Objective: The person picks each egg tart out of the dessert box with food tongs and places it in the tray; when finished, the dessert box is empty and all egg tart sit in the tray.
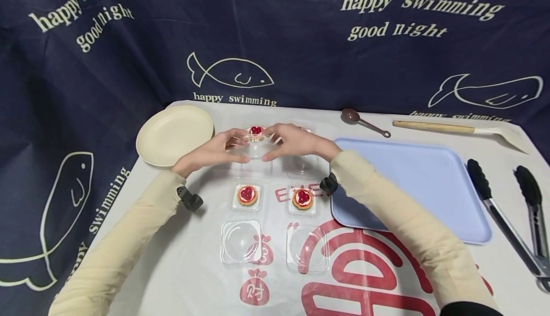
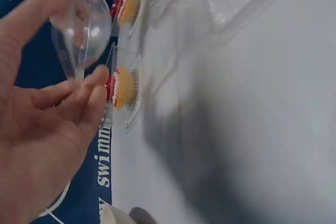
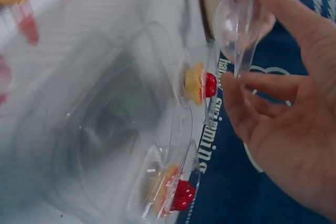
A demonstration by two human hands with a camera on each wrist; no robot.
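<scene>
Both hands hold a clear plastic domed lid (image 1: 256, 151) between them, raised in front of a red-topped tart (image 1: 256, 131) at the back of the table. The left hand (image 1: 212, 151) pinches its left edge, thumb toward the person. On the opposite edge, the right hand (image 1: 294, 142) pinches it the same way. The wrist views show the lid's dome (image 2: 97, 27) edge-on between fingers and thumb. A second back tart (image 3: 182, 195) sits in its clear tray, partly hidden by the right hand in the head view. Nearer are two more tarts, left (image 1: 247, 195) and right (image 1: 302, 198), in clear trays.
Clear lids lie at front left (image 1: 241, 242), front right (image 1: 307, 248) and under the right wrist (image 1: 302, 164). A cream plate (image 1: 174, 134) stands left. To the right are a blue tray (image 1: 412, 187), brown spoon (image 1: 352, 116), wooden-handled spatula (image 1: 434, 127) and black-tipped tongs (image 1: 507, 230).
</scene>
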